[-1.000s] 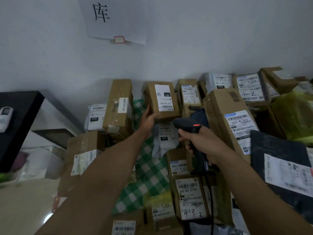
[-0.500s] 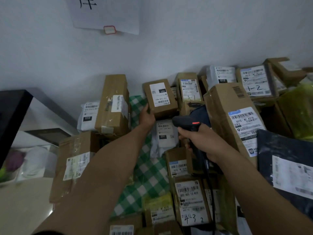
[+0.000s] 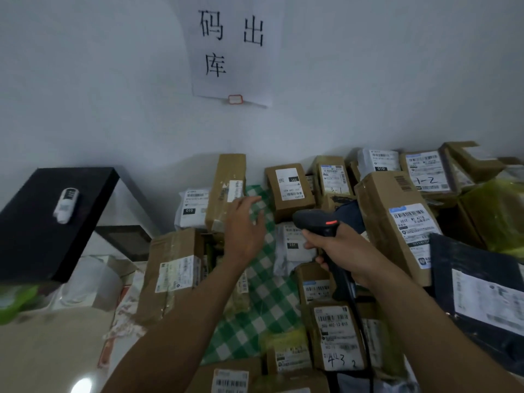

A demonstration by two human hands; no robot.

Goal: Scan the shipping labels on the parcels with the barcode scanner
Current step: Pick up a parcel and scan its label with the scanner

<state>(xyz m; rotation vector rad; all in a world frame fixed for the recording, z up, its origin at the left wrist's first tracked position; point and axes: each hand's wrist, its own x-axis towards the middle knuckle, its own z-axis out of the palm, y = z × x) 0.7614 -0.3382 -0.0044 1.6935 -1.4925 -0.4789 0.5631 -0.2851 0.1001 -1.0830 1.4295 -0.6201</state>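
I am gripping the barcode scanner [image 3: 317, 222] in my right hand [image 3: 343, 251], aiming at the label-up parcels [image 3: 289, 191] by the wall [image 3: 113, 95], my left hand [image 3: 243, 231] hovering open (empty), presumably readying the next.

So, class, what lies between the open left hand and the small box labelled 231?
Head view: only green checked cloth shows between the left hand and the small box.

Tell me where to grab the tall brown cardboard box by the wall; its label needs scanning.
Probably its upper half, from the right-front: the tall brown cardboard box stands on end, its right side free above the green checked cloth, while a white plastic mailer crowds its left. The open left hand is nearest; keep fingers off the label.
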